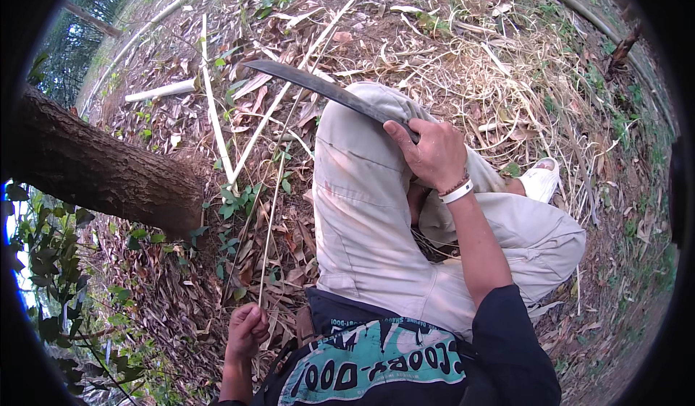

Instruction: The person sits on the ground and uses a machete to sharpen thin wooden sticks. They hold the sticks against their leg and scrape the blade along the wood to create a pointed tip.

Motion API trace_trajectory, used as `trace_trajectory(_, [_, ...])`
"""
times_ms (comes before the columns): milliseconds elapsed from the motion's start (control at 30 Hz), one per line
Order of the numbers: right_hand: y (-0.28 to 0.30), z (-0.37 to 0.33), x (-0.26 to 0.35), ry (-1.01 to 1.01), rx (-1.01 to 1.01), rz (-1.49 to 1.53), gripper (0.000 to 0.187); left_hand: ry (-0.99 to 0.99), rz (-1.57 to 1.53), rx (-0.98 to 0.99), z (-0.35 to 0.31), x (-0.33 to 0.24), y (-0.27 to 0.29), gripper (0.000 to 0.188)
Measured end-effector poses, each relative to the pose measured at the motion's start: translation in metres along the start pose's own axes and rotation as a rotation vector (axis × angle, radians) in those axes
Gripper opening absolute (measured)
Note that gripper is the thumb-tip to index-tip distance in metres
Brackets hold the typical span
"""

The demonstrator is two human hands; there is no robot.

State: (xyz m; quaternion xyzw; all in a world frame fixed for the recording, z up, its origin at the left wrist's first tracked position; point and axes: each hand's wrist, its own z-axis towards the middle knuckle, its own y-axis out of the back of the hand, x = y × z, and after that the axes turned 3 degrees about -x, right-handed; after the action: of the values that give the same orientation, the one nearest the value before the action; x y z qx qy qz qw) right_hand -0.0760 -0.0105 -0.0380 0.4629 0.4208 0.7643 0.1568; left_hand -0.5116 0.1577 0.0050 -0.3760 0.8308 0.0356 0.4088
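My right hand is closed around the handle end of a machete, thumb along its top. The dark blade points to the far left and crosses over my bent knee in beige trousers; whether it touches the cloth I cannot tell. Low on the left, my left hand is closed in a pinch on a thin pale strip, probably bamboo. From those fingers the strip runs away from me over the dry leaves, left of my leg. The blade and the left hand are well apart.
A thick tree trunk leans in from the left. Longer pale strips and a short pale split piece lie on the leaf litter ahead. Curly shavings are heaped at the right, near my light slipper. Leafy plants grow lower left.
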Motion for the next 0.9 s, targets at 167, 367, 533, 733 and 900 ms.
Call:
trace_trajectory(167, [0.004,-0.016,0.0,0.031,-0.026,0.037,0.071,-0.116,0.073,-0.023,0.09,-0.05,-0.097,0.027])
trace_trajectory(367, [0.007,-0.015,0.013,0.137,-0.045,0.031,0.064,-0.153,0.267,0.162,0.19,-0.116,-0.224,0.027])
trace_trajectory(533, [-0.01,-0.008,0.002,0.141,-0.039,-0.036,0.068,-0.17,0.31,0.116,0.204,-0.103,-0.226,0.028])
trace_trajectory(733, [0.001,0.002,0.006,0.09,0.017,-0.032,0.074,-0.126,0.232,0.218,0.171,-0.074,-0.168,0.03])
trace_trajectory(900, [0.003,0.002,0.011,0.084,0.046,-0.032,0.076,-0.056,0.163,0.191,0.095,-0.034,-0.072,0.03])
